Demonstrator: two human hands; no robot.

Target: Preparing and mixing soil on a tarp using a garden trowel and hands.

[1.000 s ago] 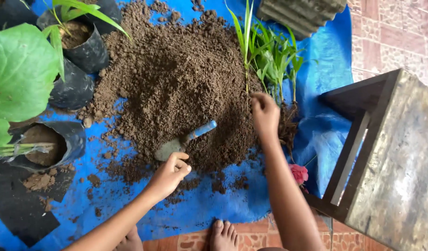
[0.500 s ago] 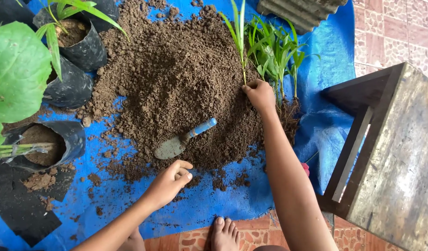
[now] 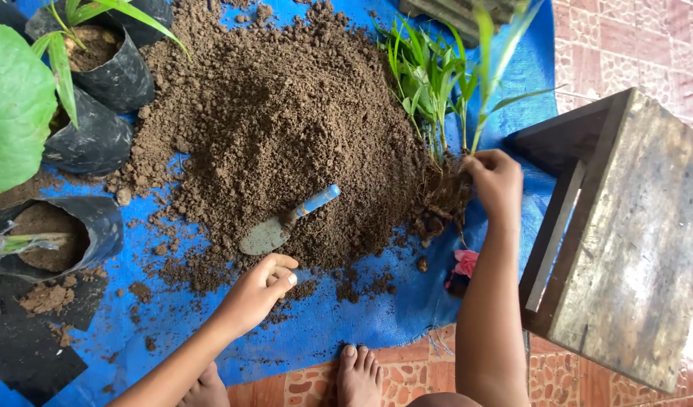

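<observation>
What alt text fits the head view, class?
The right hand grips a green seedling beside a brown soil heap on a blue tarp; the left hand rests near a blue-handled trowel.

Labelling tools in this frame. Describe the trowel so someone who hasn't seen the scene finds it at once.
Start at the big soil pile in the middle of the blue tarp. On the pile's near edge, just beyond the left hand, lies the trowel. It is the only tool there: a grey metal blade dusted with soil and a short light-blue handle pointing up and right.
</observation>
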